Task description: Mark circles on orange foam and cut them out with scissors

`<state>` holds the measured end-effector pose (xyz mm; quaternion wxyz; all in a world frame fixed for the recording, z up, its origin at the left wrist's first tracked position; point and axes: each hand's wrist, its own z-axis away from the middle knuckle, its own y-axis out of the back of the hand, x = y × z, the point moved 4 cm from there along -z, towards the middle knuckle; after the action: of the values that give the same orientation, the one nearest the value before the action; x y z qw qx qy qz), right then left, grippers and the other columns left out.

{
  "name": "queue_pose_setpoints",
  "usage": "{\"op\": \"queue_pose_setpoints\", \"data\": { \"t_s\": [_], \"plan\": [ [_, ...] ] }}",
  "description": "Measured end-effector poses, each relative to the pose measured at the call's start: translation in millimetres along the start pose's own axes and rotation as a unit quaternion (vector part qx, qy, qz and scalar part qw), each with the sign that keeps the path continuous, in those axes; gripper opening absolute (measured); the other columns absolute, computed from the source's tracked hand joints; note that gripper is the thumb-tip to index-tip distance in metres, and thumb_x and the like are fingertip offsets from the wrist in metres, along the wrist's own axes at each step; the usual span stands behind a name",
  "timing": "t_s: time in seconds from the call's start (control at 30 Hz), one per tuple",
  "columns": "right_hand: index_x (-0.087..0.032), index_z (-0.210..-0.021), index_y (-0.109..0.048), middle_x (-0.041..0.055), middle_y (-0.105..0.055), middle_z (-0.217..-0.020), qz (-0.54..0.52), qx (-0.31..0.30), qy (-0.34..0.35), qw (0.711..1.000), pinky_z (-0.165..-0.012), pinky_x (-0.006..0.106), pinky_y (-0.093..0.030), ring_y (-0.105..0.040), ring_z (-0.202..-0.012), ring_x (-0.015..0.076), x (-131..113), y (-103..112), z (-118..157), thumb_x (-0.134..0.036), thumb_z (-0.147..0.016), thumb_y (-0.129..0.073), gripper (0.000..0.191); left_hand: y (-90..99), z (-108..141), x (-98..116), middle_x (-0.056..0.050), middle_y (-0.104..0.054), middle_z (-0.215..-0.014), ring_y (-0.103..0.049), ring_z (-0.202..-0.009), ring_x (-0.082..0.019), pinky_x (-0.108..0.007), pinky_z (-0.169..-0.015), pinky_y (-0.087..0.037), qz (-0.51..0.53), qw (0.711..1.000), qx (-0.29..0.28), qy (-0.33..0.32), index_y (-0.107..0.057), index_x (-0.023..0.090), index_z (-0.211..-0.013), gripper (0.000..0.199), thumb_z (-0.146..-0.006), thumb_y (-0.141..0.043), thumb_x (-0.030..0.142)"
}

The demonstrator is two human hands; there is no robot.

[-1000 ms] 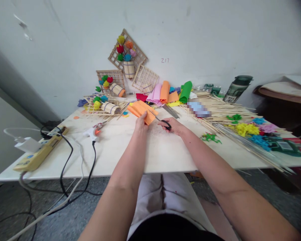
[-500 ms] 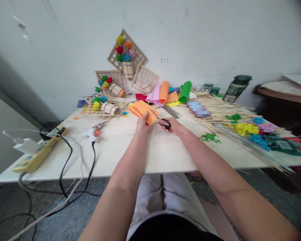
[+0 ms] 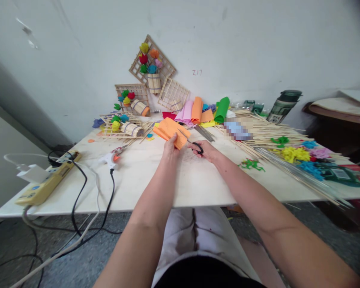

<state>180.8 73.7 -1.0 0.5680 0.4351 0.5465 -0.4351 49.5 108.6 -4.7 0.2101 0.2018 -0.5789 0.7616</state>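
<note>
My left hand (image 3: 171, 147) is closed on an orange sheet (image 3: 169, 129), thumb on top, holding it above the table. The sheet looks like crepe paper or thin felt; I cannot tell which. In my right hand (image 3: 207, 150) is a pair of scissors (image 3: 199, 147) with black handles, its fingers wrapped in the loops. The blades reach left onto the sheet's right part. Behind the hands lie a pink roll (image 3: 185, 112), an orange roll (image 3: 197, 110) and a green roll (image 3: 222, 110) of similar material.
A glue gun (image 3: 110, 159) and a yellow power strip (image 3: 45, 182) with cables lie on the left. Stick lattices with paper flowers (image 3: 126, 98) stand at the back. To the right are wooden sticks (image 3: 267, 130), yellow scraps (image 3: 294, 155), green scraps (image 3: 252, 164) and a dark bottle (image 3: 284, 106).
The scissors' handles have shifted very slightly left in my right hand. My left hand and the orange sheet stay nearly where they were.
</note>
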Motion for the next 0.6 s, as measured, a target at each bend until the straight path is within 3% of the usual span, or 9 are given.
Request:
{"op": "queue_pose_setpoints", "data": {
  "t_s": [0.2, 0.6],
  "plan": [
    [-0.012, -0.067, -0.058, -0.0054, -0.044, -0.043, 0.018, 0.009, 0.005, 1.0, -0.032, 0.017, -0.022, -0.033, -0.033, 0.0035, -0.4, -0.6, -0.8, -0.028, -0.075, -0.063, 0.018, 2.3, -2.1, -0.2, -0.009, -0.07, -0.099, -0.068, -0.091, -0.02, -0.03, -0.081, -0.055, 0.011, 1.0, 0.016, -0.012, -0.06, 0.016, -0.117, 0.033, -0.084, -0.06, 0.015],
    [-0.014, -0.06, -0.056, -0.0063, -0.04, -0.039, 0.005, 0.002, 0.0, 1.0, -0.031, 0.018, -0.022, -0.03, -0.032, 0.0044, 0.7, -3.9, 0.1, -0.028, -0.068, -0.065, 0.019, 7.2, -6.9, 1.8, -0.003, -0.071, -0.083, -0.069, -0.077, -0.015, -0.024, -0.075, -0.056, 0.007, 0.998, 0.049, -0.034, -0.064, 0.015, -0.103, 0.023, -0.081, -0.06, 0.008]
  ]
}}
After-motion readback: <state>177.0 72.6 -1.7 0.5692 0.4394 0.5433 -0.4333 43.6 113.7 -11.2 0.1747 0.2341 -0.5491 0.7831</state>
